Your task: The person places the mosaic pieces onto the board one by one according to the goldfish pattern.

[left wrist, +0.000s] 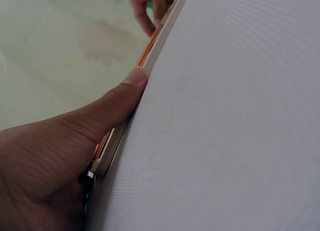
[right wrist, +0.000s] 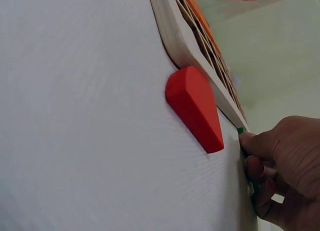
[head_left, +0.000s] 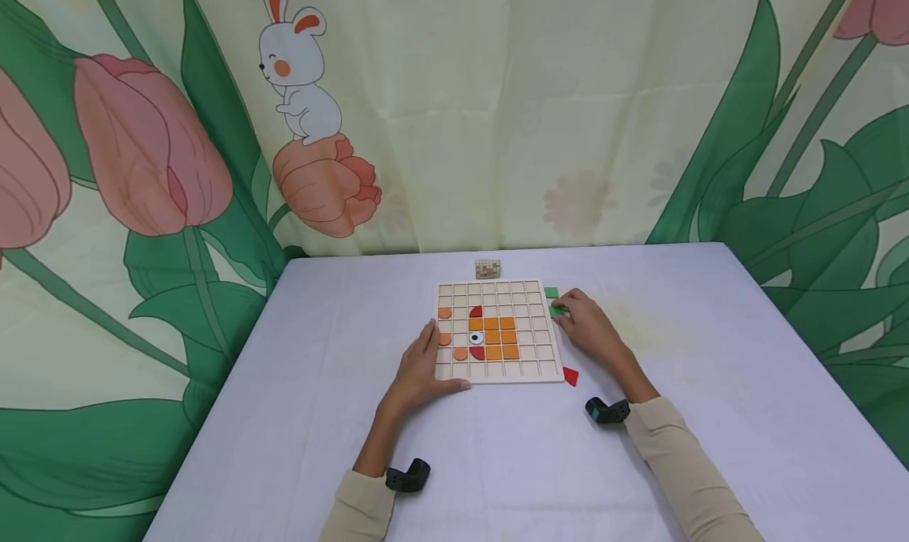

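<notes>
A light wooden grid board lies on the white table. On it are several orange squares, a round eye tile, two red curved tiles and several pale orange discs. My left hand rests at the near left corner, fingers straight along the left side and thumb stretched along the near edge. Beyond the right edge, my right hand pinches a green tile between thumb and curled fingers. Its fingers partly hide that tile.
Another green tile lies just behind the right hand. Touching or close by the board's near right corner is a red wedge-shaped tile. A small patterned block stands behind the board, before a printed curtain.
</notes>
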A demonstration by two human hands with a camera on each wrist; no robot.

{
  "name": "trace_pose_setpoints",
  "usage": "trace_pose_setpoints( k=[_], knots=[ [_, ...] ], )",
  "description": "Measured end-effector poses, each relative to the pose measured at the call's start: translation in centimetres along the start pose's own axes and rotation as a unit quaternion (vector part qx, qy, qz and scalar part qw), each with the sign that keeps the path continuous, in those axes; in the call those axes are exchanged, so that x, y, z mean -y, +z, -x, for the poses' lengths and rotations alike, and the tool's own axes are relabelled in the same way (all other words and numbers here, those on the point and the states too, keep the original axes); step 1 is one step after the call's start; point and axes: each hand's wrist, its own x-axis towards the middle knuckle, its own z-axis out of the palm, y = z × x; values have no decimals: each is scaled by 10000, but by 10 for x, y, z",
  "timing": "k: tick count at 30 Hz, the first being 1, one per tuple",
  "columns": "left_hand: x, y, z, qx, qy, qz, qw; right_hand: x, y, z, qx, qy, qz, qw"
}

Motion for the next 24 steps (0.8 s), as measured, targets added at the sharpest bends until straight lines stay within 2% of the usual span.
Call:
trace_pose_setpoints(
  k=[12,18,24],
  knots=[
    [1,2,-1,-29,7,14,10000,6,-3,2,325,288,112,9990],
    [1,1,-1,-24,-32,27,10000,5,-7,-1,280,206,-30,9994],
    [0,2,0,-3,-26,100,9999,9,-8,-11,220,-72,-15,9997]
  ],
)
